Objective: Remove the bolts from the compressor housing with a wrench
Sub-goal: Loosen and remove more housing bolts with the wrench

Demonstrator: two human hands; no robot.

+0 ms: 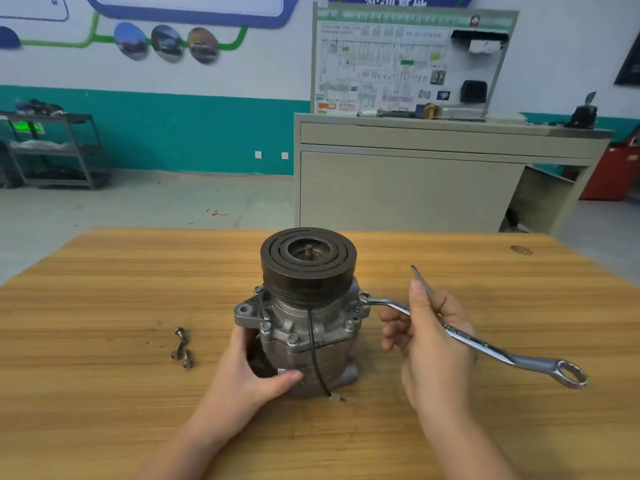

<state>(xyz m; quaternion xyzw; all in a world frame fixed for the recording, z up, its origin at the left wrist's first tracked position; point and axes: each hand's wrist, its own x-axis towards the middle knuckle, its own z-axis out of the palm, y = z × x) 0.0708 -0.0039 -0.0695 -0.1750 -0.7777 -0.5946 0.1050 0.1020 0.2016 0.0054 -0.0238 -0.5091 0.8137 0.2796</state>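
Note:
A grey metal compressor stands upright on the wooden table, its dark pulley on top. Several bolts sit in the housing flange, such as one bolt at the front. My left hand grips the lower left side of the housing, thumb across the front. My right hand holds the shank of a shiny ring wrench. The wrench's far ring sits on a bolt at the housing's right edge; its other ring sticks out to the right. A thin metal rod stands behind my right thumb.
Two loose bolts lie on the table left of the compressor. A black wire hangs down the housing front. Beyond the table stand a beige training bench with a diagram board, and a metal shelf rack at far left.

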